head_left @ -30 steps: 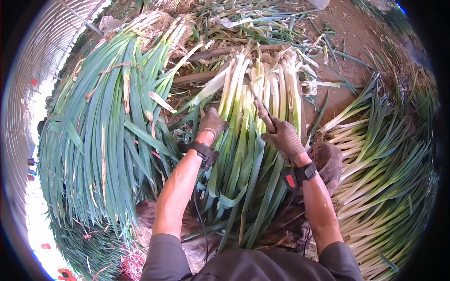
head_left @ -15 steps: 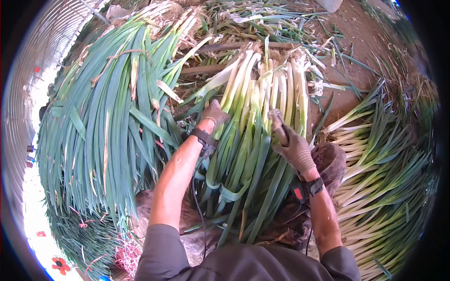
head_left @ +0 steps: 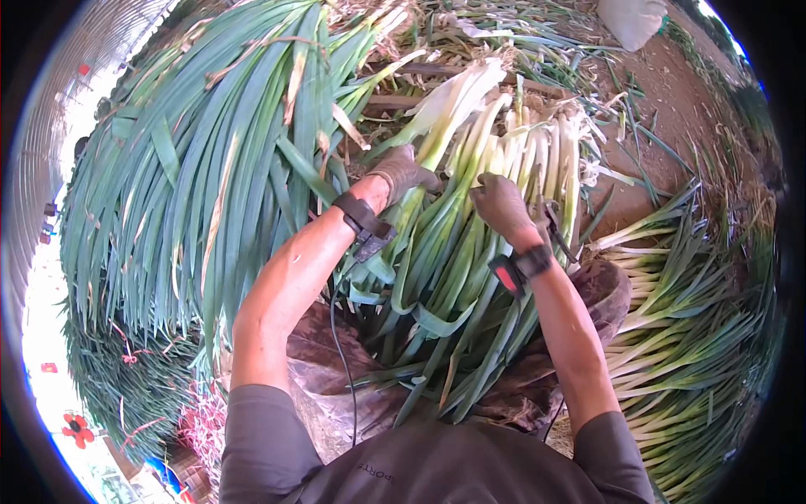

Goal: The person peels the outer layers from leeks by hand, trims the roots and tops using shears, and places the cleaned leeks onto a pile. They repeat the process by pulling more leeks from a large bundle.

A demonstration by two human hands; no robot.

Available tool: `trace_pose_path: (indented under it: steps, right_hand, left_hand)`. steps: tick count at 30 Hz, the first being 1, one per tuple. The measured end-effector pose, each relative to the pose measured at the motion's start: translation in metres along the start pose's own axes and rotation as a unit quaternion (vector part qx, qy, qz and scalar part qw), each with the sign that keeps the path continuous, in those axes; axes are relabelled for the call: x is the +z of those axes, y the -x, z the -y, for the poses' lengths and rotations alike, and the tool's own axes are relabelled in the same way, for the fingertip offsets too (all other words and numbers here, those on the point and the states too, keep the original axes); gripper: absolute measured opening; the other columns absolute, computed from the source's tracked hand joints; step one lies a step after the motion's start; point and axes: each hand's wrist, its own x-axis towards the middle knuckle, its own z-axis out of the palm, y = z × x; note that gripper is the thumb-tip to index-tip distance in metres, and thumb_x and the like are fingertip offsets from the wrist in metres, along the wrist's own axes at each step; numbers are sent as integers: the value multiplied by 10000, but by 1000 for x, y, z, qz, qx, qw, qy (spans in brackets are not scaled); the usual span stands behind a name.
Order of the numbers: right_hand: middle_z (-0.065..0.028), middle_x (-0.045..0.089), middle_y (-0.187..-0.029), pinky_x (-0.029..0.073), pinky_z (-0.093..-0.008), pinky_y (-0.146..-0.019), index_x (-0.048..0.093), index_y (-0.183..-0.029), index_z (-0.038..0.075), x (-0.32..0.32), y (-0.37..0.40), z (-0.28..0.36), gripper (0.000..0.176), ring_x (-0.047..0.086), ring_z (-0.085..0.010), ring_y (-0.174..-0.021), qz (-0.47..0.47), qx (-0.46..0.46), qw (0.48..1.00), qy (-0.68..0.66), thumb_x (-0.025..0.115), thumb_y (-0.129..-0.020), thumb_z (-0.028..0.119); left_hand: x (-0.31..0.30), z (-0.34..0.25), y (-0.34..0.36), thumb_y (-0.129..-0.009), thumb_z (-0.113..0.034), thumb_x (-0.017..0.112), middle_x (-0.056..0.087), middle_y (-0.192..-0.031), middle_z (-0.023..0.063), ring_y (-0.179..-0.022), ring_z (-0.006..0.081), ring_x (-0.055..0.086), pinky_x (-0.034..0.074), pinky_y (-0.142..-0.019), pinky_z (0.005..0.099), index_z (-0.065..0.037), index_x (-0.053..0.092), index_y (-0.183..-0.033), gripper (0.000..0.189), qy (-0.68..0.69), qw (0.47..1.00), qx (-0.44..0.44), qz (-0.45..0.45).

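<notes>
A bundle of leeks or large green onions (head_left: 470, 202) lies before me, white stalks away from me and green leaves towards my lap. My gloved left hand (head_left: 406, 172) is closed round stalks at the bundle's left side. Just to its right my gloved right hand (head_left: 500, 204) is closed on the leaves among the stalks. A dark curved tool (head_left: 556, 228) shows beside my right wrist, partly hidden by it; how it is held cannot be made out.
A big heap of long green leaves (head_left: 227, 151) fills the left. Onions with white stems (head_left: 663, 336) lie in rows at the right. Pink ties (head_left: 201, 420) sit at the lower left. A whitish bag (head_left: 634, 21) stands at the top right, on brown soil (head_left: 663, 101).
My left hand has moved up and right, with stalks tilted at its side. My right hand has moved left and up, closer to the left one. The whole view has shifted slightly.
</notes>
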Motion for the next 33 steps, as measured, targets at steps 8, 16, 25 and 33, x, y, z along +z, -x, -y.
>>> trace_pose_path:
  steps: [8, 16, 25, 33]
  right_hand:
    - [-240, 719, -1000, 561, -443, -866, 702, -1034, 33, 54, -46, 22, 356, 704, -389, -969, 14, 230, 973, 17, 687, -845, 335]
    - [-242, 661, -1182, 552, -444, -920, 618, -1195, 17, 85, -54, 64, 591, 657, -371, -1115, 44, 219, 971, 85, 740, -818, 456]
    - [-237, 706, -1118, 551, -424, -903, 683, -1100, -1, 93, -75, 57, 562, 686, -370, -1072, 126, 243, 960, 59, 708, -819, 485]
    - [-123, 668, -797, 540, -394, -612, 652, -896, 2, 73, -81, 33, 374, 652, -283, -663, 37, 171, 917, -359, 700, -836, 369]
  left_hand:
    - [-17, 34, 40, -697, -60, 813, 642, -1025, 72, -912, 159, 595, 497, -843, 292, 23, 587, -1202, 560, 207, 976, 59, -20]
    - [-17, 93, 15, -678, -56, 832, 635, -1009, 65, -879, 158, 588, 488, -853, 300, 32, 575, -1204, 592, 223, 973, 35, -54]
    - [-26, 79, 29, -681, -54, 806, 650, -1016, 79, -917, 170, 605, 484, -868, 296, 34, 574, -1217, 590, 260, 965, 33, -26]
    - [-27, 92, 15, -636, -78, 834, 674, -946, 110, -848, 207, 637, 512, -808, 336, 40, 599, -1126, 556, 301, 950, 50, -60]
